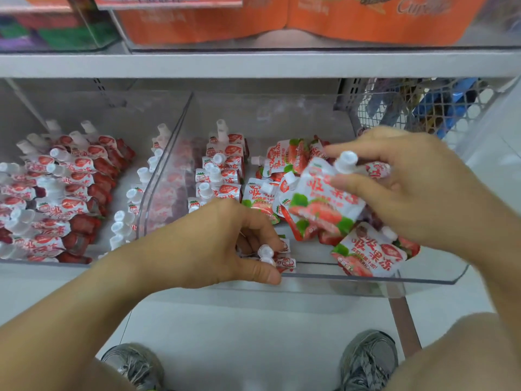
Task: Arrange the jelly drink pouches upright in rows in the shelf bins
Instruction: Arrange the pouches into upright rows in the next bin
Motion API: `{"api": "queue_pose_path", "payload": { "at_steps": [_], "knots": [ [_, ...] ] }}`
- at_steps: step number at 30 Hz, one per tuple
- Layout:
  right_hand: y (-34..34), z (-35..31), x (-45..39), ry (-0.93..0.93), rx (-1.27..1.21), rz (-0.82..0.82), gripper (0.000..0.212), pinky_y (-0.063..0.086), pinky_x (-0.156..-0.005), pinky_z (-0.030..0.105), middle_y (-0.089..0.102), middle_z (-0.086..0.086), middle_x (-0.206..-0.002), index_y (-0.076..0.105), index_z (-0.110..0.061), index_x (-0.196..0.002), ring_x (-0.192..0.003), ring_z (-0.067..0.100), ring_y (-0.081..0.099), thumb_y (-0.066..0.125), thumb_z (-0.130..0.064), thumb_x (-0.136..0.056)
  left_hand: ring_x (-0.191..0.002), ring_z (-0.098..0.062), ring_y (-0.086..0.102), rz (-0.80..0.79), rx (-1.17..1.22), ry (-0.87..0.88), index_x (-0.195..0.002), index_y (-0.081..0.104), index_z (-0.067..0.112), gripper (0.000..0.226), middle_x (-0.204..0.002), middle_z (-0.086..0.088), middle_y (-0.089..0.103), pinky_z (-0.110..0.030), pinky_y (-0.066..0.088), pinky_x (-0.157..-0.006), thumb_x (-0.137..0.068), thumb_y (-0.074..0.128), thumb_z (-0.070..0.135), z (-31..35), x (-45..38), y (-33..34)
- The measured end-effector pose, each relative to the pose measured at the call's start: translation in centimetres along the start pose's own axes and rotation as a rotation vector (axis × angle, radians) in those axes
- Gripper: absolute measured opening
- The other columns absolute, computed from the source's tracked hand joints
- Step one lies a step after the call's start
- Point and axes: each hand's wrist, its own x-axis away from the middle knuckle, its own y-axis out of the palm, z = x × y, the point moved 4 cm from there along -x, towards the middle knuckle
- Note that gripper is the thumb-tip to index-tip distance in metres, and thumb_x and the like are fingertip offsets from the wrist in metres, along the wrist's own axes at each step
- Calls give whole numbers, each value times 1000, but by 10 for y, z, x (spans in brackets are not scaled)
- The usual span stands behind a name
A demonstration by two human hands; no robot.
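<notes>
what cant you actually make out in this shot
Head view:
- pouch under the left hand: only its cap shows; fingers cover the body.
- pouches beneath the right hand: hidden.
- orange packs on the upper shelf: cut off by the top edge, print blurred.

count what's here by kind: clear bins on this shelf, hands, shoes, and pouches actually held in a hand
clear bins: 2, left bin and right bin
hands: 2, left hand and right hand
shoes: 2, left shoe and right shoe
held pouches: 2, left-hand pouch and right-hand pouch
total: 8
</notes>
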Motion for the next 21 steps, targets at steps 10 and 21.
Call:
{"api": "queue_pose_path", "payload": {
  "at_steps": [10, 21],
  "knots": [
    [91, -35, -14, -269, -30, -240, 17, 48, -68, 40, 65, -3, -79, 70, -16, -89, -75, 15, 58, 58, -26, -94, -81, 7, 66, 68, -172, 70, -109, 70, 42, 41, -93, 22, 72, -19, 52, -75, -70, 80, 51, 1, 13, -1],
    [99, -26, -23, -119, -25, -470, 8, 42, -64, 19, 58, -18, -76, 65, -33, -99, -73, 1, 52, 62, -27, -94, -83, 6, 64, 215, -49, -33, -103, 72, 41, 32, -89, 20, 71, -16, 50, -77, -72, 80, 44, -2, 23, 4]
  ]
}}
